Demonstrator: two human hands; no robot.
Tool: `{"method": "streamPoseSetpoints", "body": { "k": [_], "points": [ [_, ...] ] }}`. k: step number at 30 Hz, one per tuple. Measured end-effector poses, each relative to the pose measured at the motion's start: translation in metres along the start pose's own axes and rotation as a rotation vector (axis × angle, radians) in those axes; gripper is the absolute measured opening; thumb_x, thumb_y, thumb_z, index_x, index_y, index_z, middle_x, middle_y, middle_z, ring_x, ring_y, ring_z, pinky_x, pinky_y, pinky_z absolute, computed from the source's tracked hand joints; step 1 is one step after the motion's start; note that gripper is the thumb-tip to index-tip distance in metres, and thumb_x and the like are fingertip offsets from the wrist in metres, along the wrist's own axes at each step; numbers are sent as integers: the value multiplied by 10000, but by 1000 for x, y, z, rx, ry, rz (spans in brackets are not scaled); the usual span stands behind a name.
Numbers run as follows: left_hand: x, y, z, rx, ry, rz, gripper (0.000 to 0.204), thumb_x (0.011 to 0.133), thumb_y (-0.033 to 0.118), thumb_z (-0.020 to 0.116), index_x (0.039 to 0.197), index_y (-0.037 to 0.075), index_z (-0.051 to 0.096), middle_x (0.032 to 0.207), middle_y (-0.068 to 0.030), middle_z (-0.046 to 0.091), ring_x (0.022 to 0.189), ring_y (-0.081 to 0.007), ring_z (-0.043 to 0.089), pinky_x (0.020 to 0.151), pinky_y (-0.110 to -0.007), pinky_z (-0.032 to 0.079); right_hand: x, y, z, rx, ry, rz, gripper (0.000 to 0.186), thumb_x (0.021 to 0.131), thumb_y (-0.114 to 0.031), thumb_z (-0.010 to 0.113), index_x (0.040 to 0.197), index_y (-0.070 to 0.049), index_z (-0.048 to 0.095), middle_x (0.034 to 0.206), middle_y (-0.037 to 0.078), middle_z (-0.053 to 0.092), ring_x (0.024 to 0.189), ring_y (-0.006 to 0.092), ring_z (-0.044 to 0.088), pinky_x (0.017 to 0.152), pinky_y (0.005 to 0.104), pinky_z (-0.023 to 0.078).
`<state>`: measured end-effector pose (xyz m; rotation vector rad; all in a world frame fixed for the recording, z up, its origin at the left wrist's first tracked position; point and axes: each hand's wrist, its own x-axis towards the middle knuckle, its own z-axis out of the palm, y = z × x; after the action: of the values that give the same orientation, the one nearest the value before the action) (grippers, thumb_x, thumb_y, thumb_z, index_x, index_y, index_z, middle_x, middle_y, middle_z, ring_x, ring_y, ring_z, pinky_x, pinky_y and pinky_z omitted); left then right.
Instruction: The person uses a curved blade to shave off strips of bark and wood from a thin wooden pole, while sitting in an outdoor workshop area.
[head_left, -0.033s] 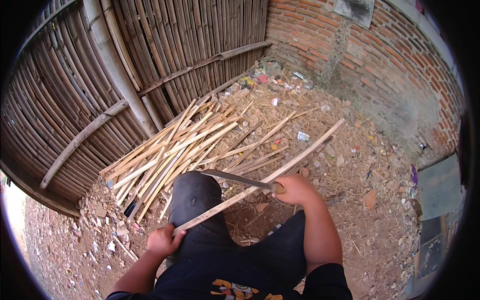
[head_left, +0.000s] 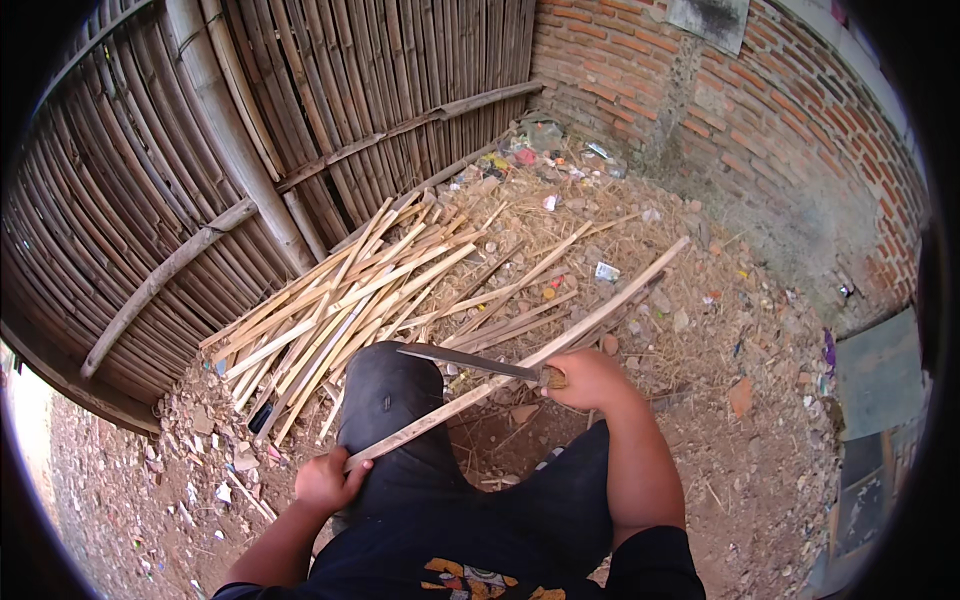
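A long, pale wooden strip (head_left: 610,304) slants across my raised left knee (head_left: 390,390), its far end reaching up to the right. My left hand (head_left: 328,482) is closed around the strip's near end, beside the thigh. In my right hand (head_left: 590,380), fingers are wrapped round the wooden handle of a long knife (head_left: 460,357). The blade points left, its tip over the knee's far edge. It crosses the strip close to the handle; whether the edge touches the wood I cannot tell.
Many loose wooden strips (head_left: 340,300) lie heaped on the ground ahead and left, below a bamboo wall (head_left: 400,80). A brick wall (head_left: 800,130) closes the far right. Litter and dry straw cover the dirt. Grey panels (head_left: 880,375) stand at the right edge.
The knife has shifted slightly to the left along with my right hand, its tip now a little higher in view. My left hand and the strip have stayed in place.
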<state>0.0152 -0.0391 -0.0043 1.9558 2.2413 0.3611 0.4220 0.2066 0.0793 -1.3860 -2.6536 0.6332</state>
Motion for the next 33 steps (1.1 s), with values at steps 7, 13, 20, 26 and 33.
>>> {"method": "streamPoseSetpoints", "body": {
  "k": [7,13,20,26,33],
  "points": [
    [0,4,-6,-24,-13,-17,523,929,582,674,863,67,613,658,-184,672,618,-398,701,575,-513,556,-1,22,-10,45,-23,132,477,810,-365,806,1238,-170,732,1019,168,742,1003,374,698,872,471,549],
    [0,5,-4,1,-26,-35,525,935,587,659,854,70,617,677,-191,681,645,-404,709,596,-521,563,-6,32,-16,3,32,207,489,815,-366,806,1233,-127,721,1042,181,736,1029,375,693,890,476,544],
    [1,5,-5,2,-18,-29,515,937,577,662,845,72,617,649,-187,669,627,-405,703,588,-522,560,3,-5,6,-18,-66,2,473,820,-352,803,1242,-157,713,1059,173,732,1028,383,693,881,481,548],
    [0,3,-2,-20,10,-6,505,941,566,664,859,70,616,642,-186,665,614,-405,700,579,-518,559,4,14,3,72,-58,52,430,801,-344,815,1166,-131,734,1025,180,731,995,391,696,868,482,545],
    [1,10,-10,-12,-32,-43,493,950,537,658,845,60,596,659,-203,659,643,-427,690,603,-536,543,-5,25,-11,15,16,130,394,812,-362,798,1111,-112,737,1019,191,727,994,389,696,859,485,550]
  ]
}}
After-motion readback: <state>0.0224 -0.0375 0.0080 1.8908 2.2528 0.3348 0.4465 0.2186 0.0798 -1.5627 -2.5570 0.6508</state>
